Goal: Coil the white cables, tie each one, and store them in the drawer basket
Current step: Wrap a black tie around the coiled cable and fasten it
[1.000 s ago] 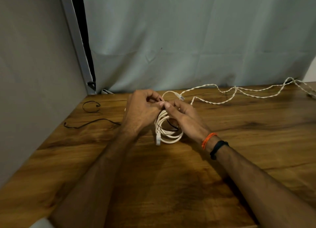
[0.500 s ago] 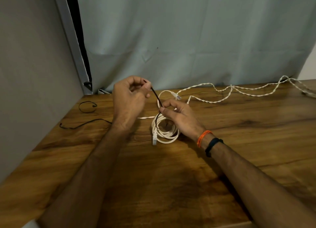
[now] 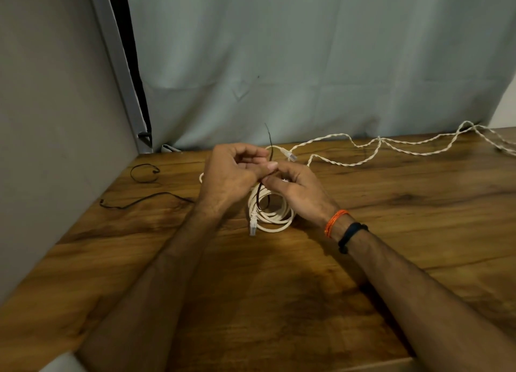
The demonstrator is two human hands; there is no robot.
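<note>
The left hand (image 3: pixel 231 176) and right hand (image 3: pixel 296 188) meet above a coiled white cable (image 3: pixel 272 212), both pinching a thin black twist tie (image 3: pixel 269 145) whose free end stands up past the fingertips while its lower part loops down through the coil. The coil rests on the wooden table (image 3: pixel 279 302), a flat bundle of smooth round cord with a clear plastic plug (image 3: pixel 253 226) at its near edge and another (image 3: pixel 290 156) just behind the hands. By the look of it, this cable is wound and its tying is under way but not finished. A second, twisted white cable (image 3: pixel 363 159) sprawls uncoiled toward the right, well apart. Two more wiry black ties (image 3: pixel 145 173) lie near the left wall. No drawer basket is in view, so storing remains.
</note>
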